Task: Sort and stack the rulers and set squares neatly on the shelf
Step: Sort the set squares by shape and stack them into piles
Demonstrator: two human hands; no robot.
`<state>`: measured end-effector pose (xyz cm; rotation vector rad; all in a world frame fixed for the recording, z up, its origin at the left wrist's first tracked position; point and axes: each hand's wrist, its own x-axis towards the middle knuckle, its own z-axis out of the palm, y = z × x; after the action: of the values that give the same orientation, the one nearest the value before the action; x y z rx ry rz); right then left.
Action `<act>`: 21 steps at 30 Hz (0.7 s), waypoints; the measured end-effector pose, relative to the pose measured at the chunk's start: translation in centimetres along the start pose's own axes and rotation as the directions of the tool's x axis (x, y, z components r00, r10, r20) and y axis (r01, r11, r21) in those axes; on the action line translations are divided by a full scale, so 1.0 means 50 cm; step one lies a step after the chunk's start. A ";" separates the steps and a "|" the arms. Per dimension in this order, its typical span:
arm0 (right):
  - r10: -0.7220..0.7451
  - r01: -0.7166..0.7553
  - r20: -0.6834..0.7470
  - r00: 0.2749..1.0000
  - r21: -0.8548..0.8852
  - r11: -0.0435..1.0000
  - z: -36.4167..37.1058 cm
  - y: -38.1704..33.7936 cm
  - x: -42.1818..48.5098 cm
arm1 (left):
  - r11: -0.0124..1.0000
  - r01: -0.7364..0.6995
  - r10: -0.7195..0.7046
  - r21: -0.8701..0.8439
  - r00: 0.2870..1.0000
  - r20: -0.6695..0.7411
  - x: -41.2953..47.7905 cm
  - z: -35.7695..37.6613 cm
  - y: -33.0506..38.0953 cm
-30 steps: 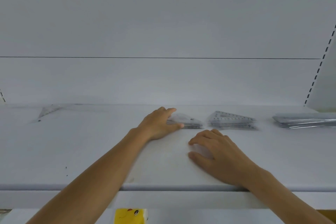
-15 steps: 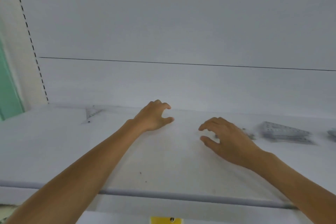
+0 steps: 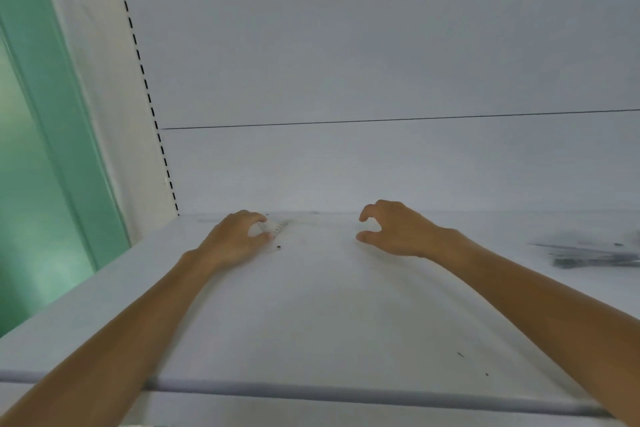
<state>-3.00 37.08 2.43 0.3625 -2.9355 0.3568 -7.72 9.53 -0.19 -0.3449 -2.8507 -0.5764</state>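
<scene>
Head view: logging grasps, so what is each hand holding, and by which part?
Left hand pinches the clear set square at its left end; right hand holds nothing.

The white shelf board point(image 3: 329, 305) looks matt and smooth, like painted metal. The clear triangular set square point(image 3: 277, 228) is transparent plastic; the grey stack point(image 3: 588, 253), blurred, looks glossy.
</scene>
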 end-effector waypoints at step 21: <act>-0.101 0.035 -0.127 0.987 -0.442 0.896 0.080 -0.031 0.092 | 0.994 -0.108 0.107 0.028 0.994 0.038 0.016 0.028 -0.003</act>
<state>-7.54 33.61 -0.19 0.3530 -2.7385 -0.2793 -8.76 10.10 -1.31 -0.5051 -2.8511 -0.5116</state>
